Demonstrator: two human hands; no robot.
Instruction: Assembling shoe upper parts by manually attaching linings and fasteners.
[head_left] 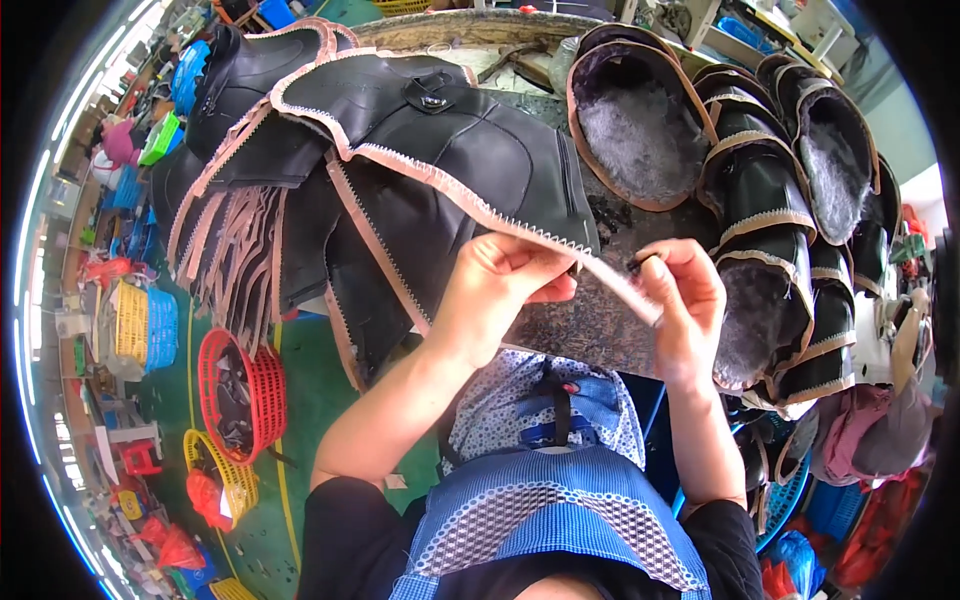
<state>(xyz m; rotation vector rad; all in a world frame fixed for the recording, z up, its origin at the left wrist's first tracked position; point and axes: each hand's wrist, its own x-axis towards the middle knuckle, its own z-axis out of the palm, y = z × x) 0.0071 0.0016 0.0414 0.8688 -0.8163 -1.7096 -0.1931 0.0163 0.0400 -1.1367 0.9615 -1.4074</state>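
Observation:
A black leather boot upper (500,150) lies across the worktable in front of me, with a pale pink strip (622,285) sewn along its edge in white zigzag thread. My left hand (490,290) is closed in a pinch on the upper's corner, where the stitching ends. From there the strip's loose end runs over to my right hand (685,300), whose fingers are closed on it. A small dark bit shows at the right thumb and fingertip; what it is I cannot make out. More black uppers (250,70) with pink edging are piled at the left.
Fur-lined black shoe uppers (640,125) are stacked on the table's right side. Fringe-like pink strip ends (240,250) hang off the left edge. On the green floor stand a red basket (270,390) holding dark scraps and a yellow basket (240,485).

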